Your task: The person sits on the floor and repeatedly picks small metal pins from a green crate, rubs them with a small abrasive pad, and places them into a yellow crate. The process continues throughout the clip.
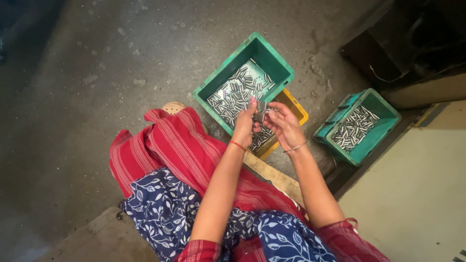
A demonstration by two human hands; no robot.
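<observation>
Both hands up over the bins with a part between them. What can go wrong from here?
1. The small metal part is pinched between left hand and right hand over the green bin and yellow bin; a slip likely drops it among the loose pins.
2. Bare fingers risk nicks on metal edges.

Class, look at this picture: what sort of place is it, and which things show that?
Probably a small workshop floor. Two green plastic crates hold small metal pins, a yellow crate sits on bare concrete, and both hands handle a small metal part.
</observation>
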